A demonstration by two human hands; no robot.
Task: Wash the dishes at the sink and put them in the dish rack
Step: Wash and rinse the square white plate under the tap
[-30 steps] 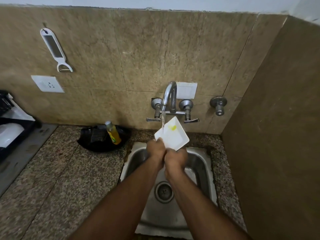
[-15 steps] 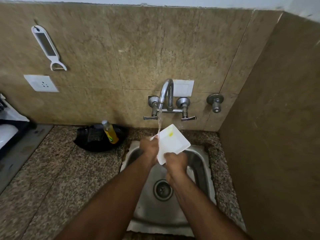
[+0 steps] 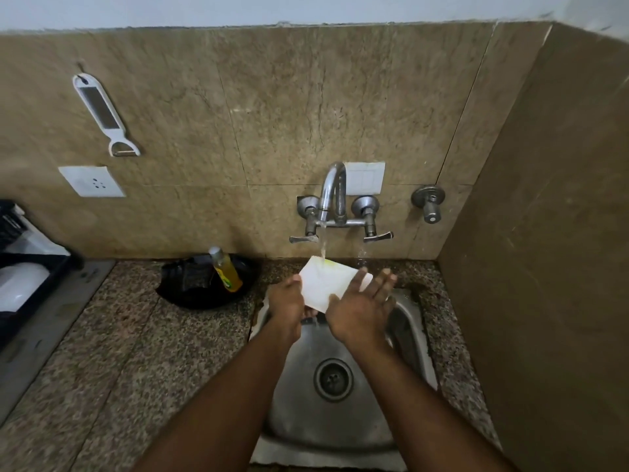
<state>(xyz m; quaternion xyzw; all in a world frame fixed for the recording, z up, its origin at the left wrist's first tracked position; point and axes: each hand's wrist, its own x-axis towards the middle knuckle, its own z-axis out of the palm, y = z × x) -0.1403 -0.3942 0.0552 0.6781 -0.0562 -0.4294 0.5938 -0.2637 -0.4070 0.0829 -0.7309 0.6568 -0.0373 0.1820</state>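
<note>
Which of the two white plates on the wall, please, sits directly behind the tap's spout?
The switch plate to the right, partly hidden by the curved spout. The other, a socket plate, is far left, below the hanging peeler.

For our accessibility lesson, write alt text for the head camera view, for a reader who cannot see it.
A person rinses a white square dish under the running tap above a steel sink: the left hand grips its near left edge, and the right hand lies flat against its right side. A yellow soap bottle stands on the granite counter to the left.
</note>
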